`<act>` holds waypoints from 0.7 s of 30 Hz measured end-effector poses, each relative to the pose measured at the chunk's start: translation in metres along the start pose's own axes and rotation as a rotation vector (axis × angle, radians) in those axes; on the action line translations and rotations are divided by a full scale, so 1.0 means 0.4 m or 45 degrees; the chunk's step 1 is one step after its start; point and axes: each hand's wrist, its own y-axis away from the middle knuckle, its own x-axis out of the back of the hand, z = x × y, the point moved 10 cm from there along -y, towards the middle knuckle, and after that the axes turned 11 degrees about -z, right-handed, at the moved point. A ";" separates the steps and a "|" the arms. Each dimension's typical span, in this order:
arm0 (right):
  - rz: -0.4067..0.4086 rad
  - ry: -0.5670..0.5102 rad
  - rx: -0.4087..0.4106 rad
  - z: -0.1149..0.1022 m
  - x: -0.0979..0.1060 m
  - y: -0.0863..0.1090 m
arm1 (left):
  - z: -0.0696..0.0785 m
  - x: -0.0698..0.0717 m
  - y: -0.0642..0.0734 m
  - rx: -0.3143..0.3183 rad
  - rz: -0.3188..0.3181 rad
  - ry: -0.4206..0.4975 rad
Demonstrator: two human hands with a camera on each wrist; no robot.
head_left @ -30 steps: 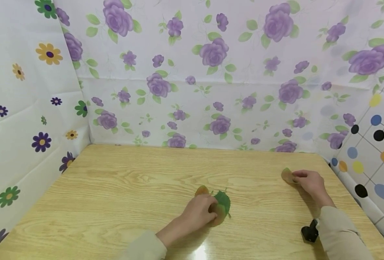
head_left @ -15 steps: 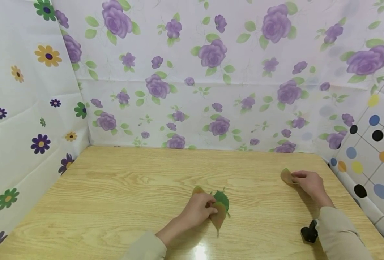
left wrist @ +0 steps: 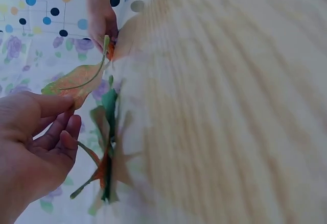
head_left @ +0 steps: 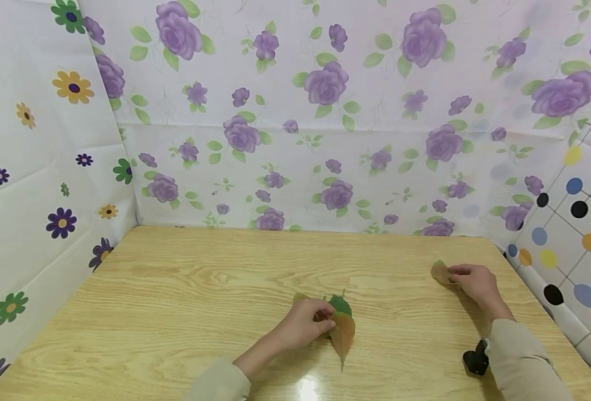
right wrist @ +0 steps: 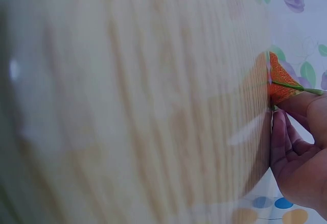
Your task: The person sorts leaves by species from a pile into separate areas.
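My left hand [head_left: 301,324] pinches an orange-brown leaf [head_left: 344,333] by its edge, its stem pointing toward me. In the left wrist view this leaf [left wrist: 80,81] is raised above the table. Under and beside the hand lie more leaves, among them a dark green leaf [head_left: 339,303] with a jagged edge and a yellowish one [head_left: 299,296] mostly covered by the hand. At the right, my right hand [head_left: 477,284] pinches another leaf [head_left: 439,272] close to the tabletop. That leaf shows a bright orange face [right wrist: 282,78] and green stem in the right wrist view.
The wood-grain table [head_left: 200,278] stretches between the hands. A purple-flowered sheet [head_left: 295,167] hangs behind it, with patterned sheets at both sides. A small black object [head_left: 476,359] is by the right sleeve [head_left: 523,356].
The leaf in my left hand has turned and shifted slightly right, so its stem and whole blade show. The right hand holds its leaf in nearly the same place.
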 end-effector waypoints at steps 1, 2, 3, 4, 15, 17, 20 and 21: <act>0.001 0.001 0.000 0.001 0.001 -0.001 | 0.006 0.001 0.000 -0.006 0.008 -0.001; 0.002 0.001 0.000 0.002 0.000 -0.002 | 0.014 0.002 0.000 -0.011 0.013 -0.004; 0.002 -0.003 -0.001 0.004 0.000 -0.003 | 0.021 0.002 0.000 -0.018 0.016 -0.010; 0.003 -0.005 -0.002 0.006 0.000 -0.003 | 0.031 0.003 -0.001 -0.030 0.019 -0.015; 0.002 -0.061 -0.059 0.031 -0.005 -0.009 | 0.088 0.015 -0.032 0.046 0.018 0.071; -0.001 -0.064 -0.054 0.027 -0.005 -0.009 | 0.091 0.015 -0.047 0.068 0.011 0.123; -0.006 -0.057 -0.035 0.017 -0.001 -0.003 | 0.100 0.014 -0.080 0.077 0.012 0.206; -0.017 -0.063 -0.021 0.011 0.001 -0.001 | 0.104 0.013 -0.094 0.076 0.015 0.233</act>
